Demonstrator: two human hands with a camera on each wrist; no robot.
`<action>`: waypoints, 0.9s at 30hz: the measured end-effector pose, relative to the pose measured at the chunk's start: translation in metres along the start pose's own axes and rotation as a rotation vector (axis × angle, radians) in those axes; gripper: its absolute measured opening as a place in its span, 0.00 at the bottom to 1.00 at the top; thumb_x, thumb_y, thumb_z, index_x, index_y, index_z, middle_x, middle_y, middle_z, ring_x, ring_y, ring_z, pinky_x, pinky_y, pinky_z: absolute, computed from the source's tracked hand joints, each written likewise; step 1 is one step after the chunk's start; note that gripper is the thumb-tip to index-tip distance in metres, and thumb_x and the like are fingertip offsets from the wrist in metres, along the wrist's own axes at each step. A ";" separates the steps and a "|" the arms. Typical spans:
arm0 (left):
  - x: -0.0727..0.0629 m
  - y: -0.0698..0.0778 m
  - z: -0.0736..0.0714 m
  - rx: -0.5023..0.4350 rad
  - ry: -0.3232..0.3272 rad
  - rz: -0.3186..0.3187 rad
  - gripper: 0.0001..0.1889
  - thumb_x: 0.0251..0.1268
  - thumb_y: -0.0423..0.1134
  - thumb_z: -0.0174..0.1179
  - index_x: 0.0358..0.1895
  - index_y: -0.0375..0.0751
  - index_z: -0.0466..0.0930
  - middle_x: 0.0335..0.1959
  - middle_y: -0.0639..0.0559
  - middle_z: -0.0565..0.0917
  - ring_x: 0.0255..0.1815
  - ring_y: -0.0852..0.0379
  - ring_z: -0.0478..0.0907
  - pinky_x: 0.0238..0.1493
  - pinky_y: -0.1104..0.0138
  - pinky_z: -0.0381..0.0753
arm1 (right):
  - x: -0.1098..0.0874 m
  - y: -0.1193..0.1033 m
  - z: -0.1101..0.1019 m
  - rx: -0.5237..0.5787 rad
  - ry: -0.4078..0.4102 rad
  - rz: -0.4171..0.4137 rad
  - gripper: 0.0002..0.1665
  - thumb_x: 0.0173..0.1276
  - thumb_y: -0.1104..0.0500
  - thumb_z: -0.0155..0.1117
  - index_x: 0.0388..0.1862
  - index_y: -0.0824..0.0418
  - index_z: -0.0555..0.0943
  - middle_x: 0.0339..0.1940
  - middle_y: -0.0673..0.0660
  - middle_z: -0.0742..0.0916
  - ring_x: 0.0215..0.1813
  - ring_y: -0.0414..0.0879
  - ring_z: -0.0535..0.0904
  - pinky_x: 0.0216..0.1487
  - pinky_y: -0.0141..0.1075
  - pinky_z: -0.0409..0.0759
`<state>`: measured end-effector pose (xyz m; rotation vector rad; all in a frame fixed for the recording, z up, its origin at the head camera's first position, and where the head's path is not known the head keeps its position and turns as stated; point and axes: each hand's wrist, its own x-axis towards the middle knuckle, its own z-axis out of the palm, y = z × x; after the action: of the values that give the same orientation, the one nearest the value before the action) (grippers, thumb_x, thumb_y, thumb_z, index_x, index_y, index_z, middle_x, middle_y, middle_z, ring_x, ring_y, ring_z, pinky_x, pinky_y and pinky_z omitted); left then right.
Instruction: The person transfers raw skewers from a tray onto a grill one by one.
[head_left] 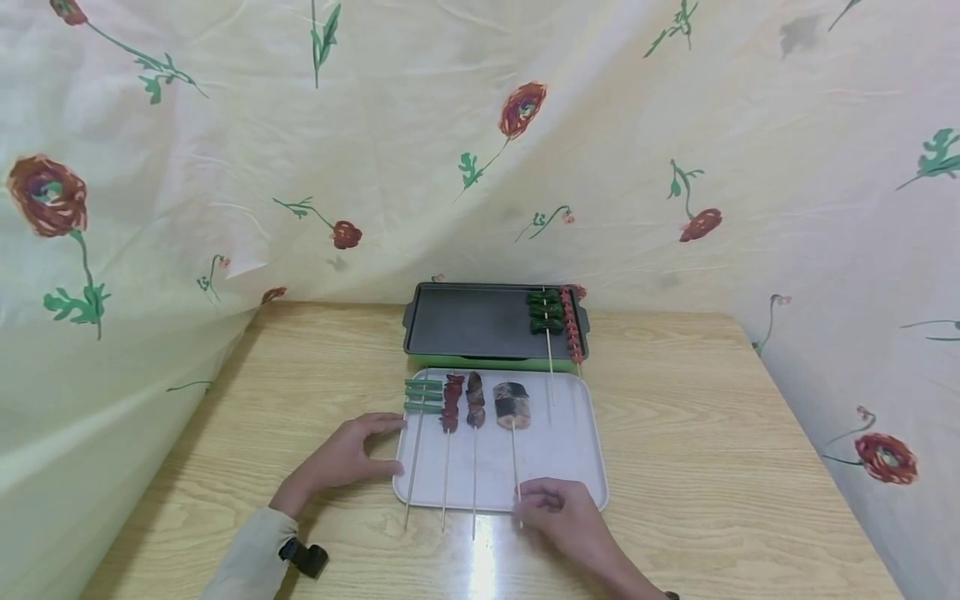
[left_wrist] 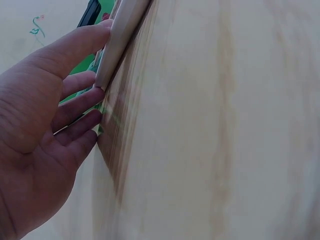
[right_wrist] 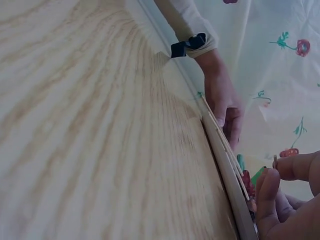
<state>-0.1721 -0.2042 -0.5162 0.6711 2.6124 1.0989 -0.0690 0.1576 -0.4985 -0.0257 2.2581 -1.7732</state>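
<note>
A white tray [head_left: 555,467] holds several skewers, their sticks reaching over its near edge. My right hand [head_left: 558,512] pinches the stick of a fish skewer [head_left: 513,406], a thick pinkish chunk with dark bands; the stick's end shows between thumb and forefinger in the right wrist view. My left hand [head_left: 348,452] rests at the tray's left rim, fingers fairly straight, fingertips and thumb touching it. Left of the fish lie a brown meat skewer [head_left: 476,402], a dark red meat skewer [head_left: 452,403] and a green vegetable skewer [head_left: 423,396].
Behind the tray stands a black griddle pan [head_left: 472,321] on a green base. On its right side lie a dark green skewer [head_left: 546,312] and a red skewer [head_left: 571,325], the green one's stick reaching over the tray. A flowered cloth [head_left: 420,150] hangs around the wooden table [head_left: 690,433].
</note>
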 end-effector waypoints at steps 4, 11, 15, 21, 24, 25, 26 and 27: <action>0.000 -0.001 0.000 0.000 -0.003 -0.002 0.40 0.57 0.61 0.73 0.71 0.48 0.76 0.72 0.46 0.74 0.74 0.41 0.68 0.75 0.44 0.68 | -0.001 0.000 -0.001 -0.018 0.004 -0.009 0.20 0.63 0.62 0.73 0.51 0.74 0.83 0.37 0.59 0.90 0.36 0.44 0.87 0.38 0.29 0.86; 0.000 -0.002 0.000 -0.001 -0.004 0.002 0.39 0.57 0.60 0.73 0.71 0.47 0.76 0.72 0.45 0.74 0.74 0.41 0.68 0.75 0.44 0.68 | -0.006 0.000 -0.004 -0.040 -0.019 0.006 0.20 0.65 0.62 0.72 0.50 0.74 0.83 0.36 0.57 0.90 0.38 0.45 0.86 0.40 0.29 0.86; 0.000 -0.002 0.000 -0.006 -0.007 0.001 0.39 0.57 0.60 0.73 0.71 0.47 0.76 0.73 0.46 0.74 0.75 0.41 0.68 0.75 0.44 0.68 | -0.011 -0.002 -0.004 -0.062 -0.031 0.002 0.20 0.64 0.62 0.72 0.50 0.74 0.83 0.35 0.56 0.89 0.37 0.45 0.86 0.40 0.30 0.86; 0.000 -0.002 0.000 -0.010 -0.006 -0.006 0.39 0.57 0.60 0.73 0.70 0.48 0.76 0.72 0.46 0.74 0.75 0.41 0.68 0.75 0.44 0.68 | -0.018 -0.007 -0.003 -0.052 -0.047 0.007 0.21 0.62 0.63 0.74 0.50 0.74 0.83 0.34 0.55 0.88 0.38 0.45 0.85 0.41 0.30 0.87; 0.001 -0.002 0.000 -0.010 -0.007 -0.011 0.39 0.56 0.60 0.74 0.70 0.49 0.76 0.72 0.47 0.74 0.75 0.42 0.68 0.75 0.45 0.68 | -0.020 -0.011 -0.004 -0.039 -0.055 0.004 0.21 0.62 0.63 0.74 0.51 0.75 0.83 0.34 0.56 0.88 0.38 0.44 0.85 0.41 0.31 0.87; 0.001 -0.002 0.000 -0.009 -0.007 -0.012 0.39 0.56 0.60 0.74 0.70 0.49 0.76 0.72 0.47 0.74 0.75 0.42 0.68 0.75 0.45 0.68 | -0.021 -0.013 -0.005 -0.033 -0.058 0.001 0.21 0.62 0.64 0.73 0.50 0.75 0.83 0.34 0.56 0.88 0.37 0.44 0.85 0.41 0.31 0.87; 0.001 -0.002 0.000 -0.006 -0.007 -0.013 0.39 0.56 0.60 0.74 0.70 0.49 0.76 0.72 0.47 0.74 0.75 0.42 0.68 0.75 0.45 0.68 | -0.022 -0.015 -0.005 -0.031 -0.060 -0.003 0.20 0.62 0.64 0.73 0.50 0.75 0.83 0.34 0.56 0.88 0.37 0.44 0.85 0.40 0.31 0.88; 0.001 -0.001 0.000 -0.006 -0.008 -0.013 0.39 0.56 0.61 0.74 0.70 0.49 0.76 0.72 0.47 0.74 0.75 0.42 0.68 0.75 0.45 0.68 | -0.022 -0.017 -0.005 -0.034 -0.064 -0.006 0.20 0.62 0.64 0.73 0.50 0.74 0.83 0.34 0.56 0.88 0.37 0.44 0.85 0.40 0.31 0.88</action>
<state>-0.1734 -0.2047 -0.5172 0.6550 2.6023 1.0970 -0.0516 0.1624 -0.4767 -0.0952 2.2448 -1.7119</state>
